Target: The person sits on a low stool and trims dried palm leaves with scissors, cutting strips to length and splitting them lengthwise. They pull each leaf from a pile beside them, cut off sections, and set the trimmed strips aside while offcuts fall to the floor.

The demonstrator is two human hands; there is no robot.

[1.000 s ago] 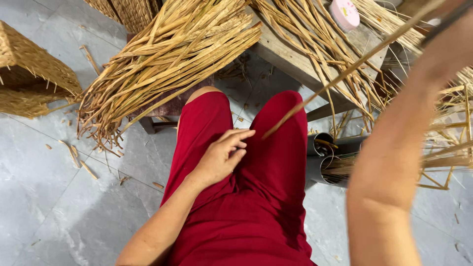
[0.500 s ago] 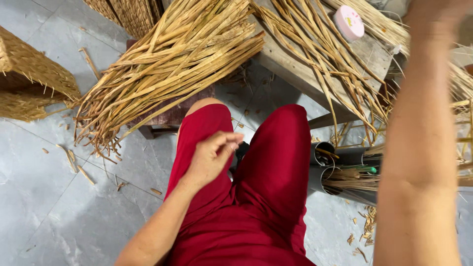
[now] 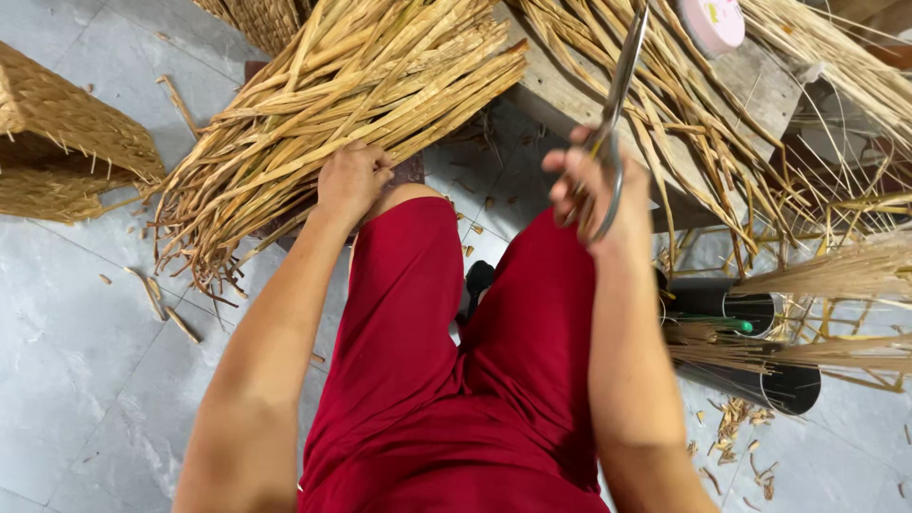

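- Step in hand, as judged: a strand is being picked from the straw bundle while scissors are held ready.
- Left hand is set on the bundle's near edge, just above the red-clad knee; fingers curled into the strands, pinching some.
- Right hand is raised to the right of the bundle; fingers closed through the scissor handles, blades together and pointing up.
- Bundle is lying on the tiled floor, woven basket to its left.
- Next move calls for one strand to be separated and brought to the blades.
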